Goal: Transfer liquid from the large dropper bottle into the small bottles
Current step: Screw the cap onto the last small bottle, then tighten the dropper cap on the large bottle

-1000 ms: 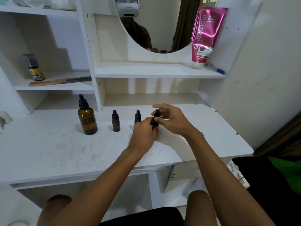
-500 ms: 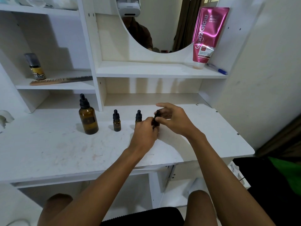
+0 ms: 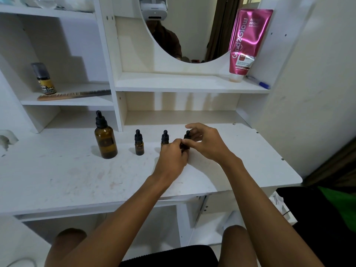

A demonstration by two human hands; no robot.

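Your large dropper bottle [image 3: 105, 139] stands upright on the white desk [image 3: 57, 180]: amber glass with its black dropper cap on. In a row to its right stand the first small bottle [image 3: 139, 144] and the second small bottle [image 3: 165, 138], both the same amber with black caps. Farthest right of the large one is the third small bottle [image 3: 186, 140]. Your left hand [image 3: 171, 157] curls around its body, and your right hand [image 3: 207, 143] pinches its cap between thumb and fingertips.

Body of small bottle [image 3: 187, 134] behind left hand [image 3: 171, 157]
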